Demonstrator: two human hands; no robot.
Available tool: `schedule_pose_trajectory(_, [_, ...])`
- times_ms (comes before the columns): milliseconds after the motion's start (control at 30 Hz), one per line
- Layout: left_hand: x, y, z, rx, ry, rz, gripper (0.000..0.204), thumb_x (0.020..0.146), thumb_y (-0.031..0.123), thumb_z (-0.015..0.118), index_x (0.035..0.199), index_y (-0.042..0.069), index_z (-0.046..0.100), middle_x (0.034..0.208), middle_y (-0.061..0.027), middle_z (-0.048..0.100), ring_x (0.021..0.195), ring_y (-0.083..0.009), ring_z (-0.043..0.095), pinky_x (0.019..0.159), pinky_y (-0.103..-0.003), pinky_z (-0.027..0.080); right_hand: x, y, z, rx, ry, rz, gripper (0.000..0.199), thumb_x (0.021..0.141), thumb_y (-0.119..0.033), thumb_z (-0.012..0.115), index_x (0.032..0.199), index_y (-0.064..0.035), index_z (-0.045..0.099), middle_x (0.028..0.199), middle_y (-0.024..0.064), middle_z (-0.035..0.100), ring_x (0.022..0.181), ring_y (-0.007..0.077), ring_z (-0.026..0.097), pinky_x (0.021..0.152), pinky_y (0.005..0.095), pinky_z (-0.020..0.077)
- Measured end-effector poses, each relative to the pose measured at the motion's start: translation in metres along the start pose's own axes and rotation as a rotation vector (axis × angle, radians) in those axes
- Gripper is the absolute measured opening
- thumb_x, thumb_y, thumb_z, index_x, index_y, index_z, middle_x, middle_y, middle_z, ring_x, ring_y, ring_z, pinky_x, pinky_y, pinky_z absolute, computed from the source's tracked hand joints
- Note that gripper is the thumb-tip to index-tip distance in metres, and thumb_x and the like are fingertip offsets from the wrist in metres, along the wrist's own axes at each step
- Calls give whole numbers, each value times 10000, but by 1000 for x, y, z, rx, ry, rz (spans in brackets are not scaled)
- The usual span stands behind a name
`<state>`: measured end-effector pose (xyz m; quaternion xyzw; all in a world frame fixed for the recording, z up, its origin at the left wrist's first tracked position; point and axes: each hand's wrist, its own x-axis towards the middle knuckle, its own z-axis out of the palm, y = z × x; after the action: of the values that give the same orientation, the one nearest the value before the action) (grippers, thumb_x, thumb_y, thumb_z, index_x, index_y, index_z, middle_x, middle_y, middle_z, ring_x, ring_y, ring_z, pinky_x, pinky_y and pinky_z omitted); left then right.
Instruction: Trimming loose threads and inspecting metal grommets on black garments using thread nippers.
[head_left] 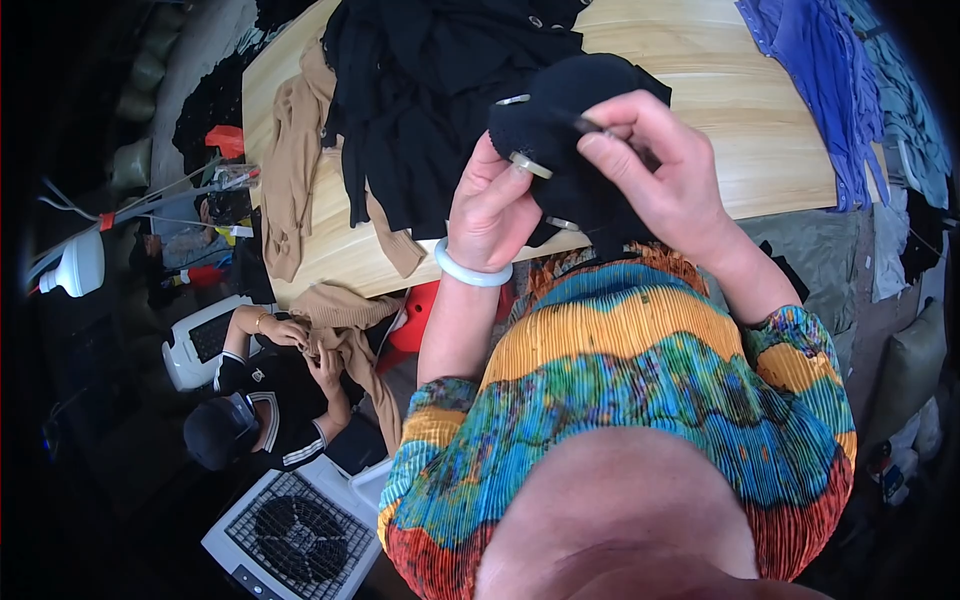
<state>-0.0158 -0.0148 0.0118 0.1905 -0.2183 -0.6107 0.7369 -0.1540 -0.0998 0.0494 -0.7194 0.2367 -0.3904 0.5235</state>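
2 bare hands show: 1 left hand (pixel 490 210) and 1 right hand (pixel 665 170), with 1 small dark object (pixel 586 125), too blurred to identify. Near them are 3 pale-rimmed buttons (pixel 531 165) on 1 black garment (pixel 590 85). There are 1 pale bangle (pixel 473 273), 1 wood-grain table (pixel 690 35), 1 light bulb (pixel 82 265) and 1 caged fan (pixel 300 527). 1 co-worker (pixel 318 430) shows 2 hands (pixel 325 370) and 1 dark cap (pixel 215 432). The piled black clothes (pixel 420 110) overlap too much to count.

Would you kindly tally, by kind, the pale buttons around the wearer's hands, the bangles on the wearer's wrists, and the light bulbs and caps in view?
Pale buttons: 3
White bangle: 1
Light bulb: 1
Dark cap: 1
Total: 6
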Motion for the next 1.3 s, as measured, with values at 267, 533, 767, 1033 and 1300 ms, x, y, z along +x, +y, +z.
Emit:
schedule_pose_trajectory(267, [-1,4,-1,27,-7,-32,357,808,23,521,1158,36,454,1123,-84,519,1065,-192,478,947,-332,345,15,0,-10,83,-74,23,255,757,-120,642,967,-24,536,725,-9,531,629,31,470,564,172,389])
schedule_pose_trajectory(533, [-7,15,-4,233,-55,-98,298,800,5,519,1097,1,487,1033,-56,548,942,-130,513,836,-254,399,31,-1,-5,-114,-410,-308,215,690,-41,625,900,-23,581,834,70,556,690,190,557,595,274,435])
schedule_pose_trajectory(767, [-8,26,-5,200,1,-112,314,799,-6,508,1111,-1,467,1035,-71,552,964,-148,521,874,-278,399,48,13,0,-61,-133,-110,99,799,-82,557,844,6,562,774,61,599,727,102,566,642,217,449])
schedule_pose_trajectory(1033, [9,25,4,428,91,-107,341,767,-27,514,1103,-5,461,1046,-63,519,969,-138,509,808,-247,427,56,1,-15,-174,-365,-274,179,703,-75,649,873,-31,611,803,64,584,720,155,573,644,256,461])
schedule_pose_trajectory(1300, [38,17,29,518,-62,-62,282,794,3,520,1069,20,458,1045,-50,514,978,-126,480,876,-251,350,55,-8,-35,-185,-198,-365,89,757,-78,586,778,-9,535,695,104,510,614,252,540,541,311,414])
